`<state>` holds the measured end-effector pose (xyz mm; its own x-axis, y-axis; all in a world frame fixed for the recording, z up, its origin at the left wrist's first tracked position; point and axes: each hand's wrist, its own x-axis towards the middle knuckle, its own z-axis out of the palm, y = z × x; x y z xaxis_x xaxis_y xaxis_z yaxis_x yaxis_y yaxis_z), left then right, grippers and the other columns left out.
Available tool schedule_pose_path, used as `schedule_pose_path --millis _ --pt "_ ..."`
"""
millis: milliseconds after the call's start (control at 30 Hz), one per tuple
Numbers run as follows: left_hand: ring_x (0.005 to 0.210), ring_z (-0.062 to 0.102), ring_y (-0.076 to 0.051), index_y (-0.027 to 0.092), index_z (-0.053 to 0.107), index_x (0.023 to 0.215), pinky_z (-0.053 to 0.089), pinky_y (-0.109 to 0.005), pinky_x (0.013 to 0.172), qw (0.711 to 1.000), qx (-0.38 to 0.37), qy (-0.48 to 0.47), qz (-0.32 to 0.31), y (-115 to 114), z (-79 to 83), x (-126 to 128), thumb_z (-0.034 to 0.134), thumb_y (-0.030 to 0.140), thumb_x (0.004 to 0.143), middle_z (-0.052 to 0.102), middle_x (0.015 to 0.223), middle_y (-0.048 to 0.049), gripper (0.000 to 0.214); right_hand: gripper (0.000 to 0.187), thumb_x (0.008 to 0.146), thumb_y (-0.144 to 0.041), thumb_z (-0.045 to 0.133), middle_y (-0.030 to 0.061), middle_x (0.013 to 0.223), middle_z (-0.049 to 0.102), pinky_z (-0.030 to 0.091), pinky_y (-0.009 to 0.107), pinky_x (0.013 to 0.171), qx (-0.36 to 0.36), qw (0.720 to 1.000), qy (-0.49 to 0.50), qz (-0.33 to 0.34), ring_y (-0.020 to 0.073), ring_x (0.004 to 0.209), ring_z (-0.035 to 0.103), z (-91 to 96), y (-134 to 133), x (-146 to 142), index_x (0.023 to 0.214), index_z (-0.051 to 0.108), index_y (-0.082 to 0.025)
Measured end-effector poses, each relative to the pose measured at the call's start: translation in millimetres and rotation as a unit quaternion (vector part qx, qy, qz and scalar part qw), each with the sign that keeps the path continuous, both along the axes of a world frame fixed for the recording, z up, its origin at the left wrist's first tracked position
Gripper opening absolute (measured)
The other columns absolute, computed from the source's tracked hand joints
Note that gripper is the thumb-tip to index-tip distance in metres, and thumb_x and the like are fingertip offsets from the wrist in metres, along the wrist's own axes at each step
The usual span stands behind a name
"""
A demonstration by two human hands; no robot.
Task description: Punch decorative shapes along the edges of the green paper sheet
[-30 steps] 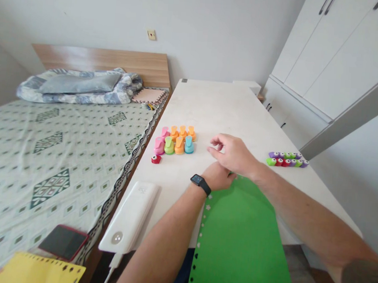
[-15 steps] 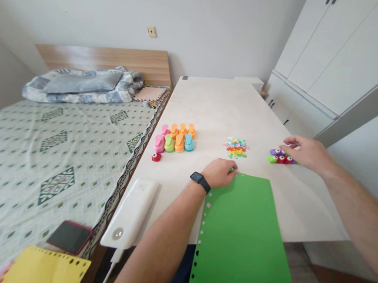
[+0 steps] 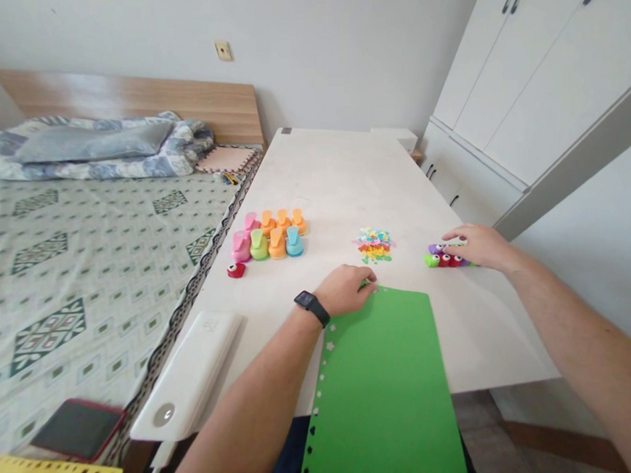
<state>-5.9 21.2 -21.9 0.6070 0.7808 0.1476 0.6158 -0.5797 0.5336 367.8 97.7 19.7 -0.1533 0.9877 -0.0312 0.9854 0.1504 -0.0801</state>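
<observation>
Left fingers (image 3: pixel 368 276) are pinching the sheet (image 3: pixel 385 388) at its eleven o'clock corner; right fingers (image 3: pixel 458 233) are curving over punches (image 3: pixel 444 261) towards two o'clock, their grip hidden. The sheet is overhanging the worktop's six o'clock edge. Holes (image 3: pixel 330 346) are lining nine o'clock; three is showing none.

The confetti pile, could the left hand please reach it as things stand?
Probably yes: nothing visible stands between the left hand and the confetti pile, though that hand seems to hold the green sheet.

2 hands (image 3: pixel 342 290), 1 green sheet (image 3: pixel 384 395), 8 large punches (image 3: pixel 277 245)
</observation>
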Motion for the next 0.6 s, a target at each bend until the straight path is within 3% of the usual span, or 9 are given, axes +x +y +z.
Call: schedule_pose_path --millis 167,367,500,600 --pt "0.096 0.073 -0.022 0.018 0.074 0.108 0.053 -0.031 0.088 1.0 -0.006 -0.008 -0.001 0.2 -0.5 0.0 0.056 0.032 0.095 0.078 0.105 -0.0078 0.026 0.033 0.08 -0.046 0.067 0.0095 0.106 0.077 0.048 0.036 0.083 -0.02 0.999 0.005 0.029 0.0283 0.101 0.068 -0.3 11.1 -7.2 0.102 0.082 -0.025" --pt "0.097 0.073 -0.021 0.018 0.074 0.109 0.053 -0.031 0.088 1.0 -0.008 -0.011 0.001 0.7 0.4 -0.1 0.056 0.033 0.095 0.078 0.106 -0.0074 0.027 0.025 0.084 -0.042 0.065 0.0087 0.103 0.077 0.048 0.038 0.084 0.034 0.997 0.032 0.055 0.0277 0.099 0.068 11.5 4.6 -27.2 0.093 0.08 -0.025" --pt "0.097 0.073 -0.02 0.019 0.074 0.109 0.053 -0.03 0.088 1.0 -0.016 -0.019 0.008 0.5 4.9 -1.6 0.056 0.032 0.095 0.078 0.107 -0.0059 0.026 0.028 0.084 -0.047 0.067 0.0064 0.107 0.076 0.05 0.036 0.071 0.058 0.986 0.157 0.023 0.0219 0.077 0.067 19.9 -15.2 -54.4 0.101 0.076 -0.026" --pt "0.094 0.072 -0.019 0.02 0.074 0.105 0.052 -0.028 0.086 0.999 -0.022 -0.037 0.014 1.1 9.1 -4.3 0.056 0.031 0.095 0.078 0.103 -0.0039 0.024 0.028 0.085 -0.048 0.068 0.0066 0.113 0.076 0.05 0.033 0.064 0.023 0.96 0.276 0.052 0.0164 0.067 0.063 20.9 -31.6 -80.3 0.1 0.072 -0.025"
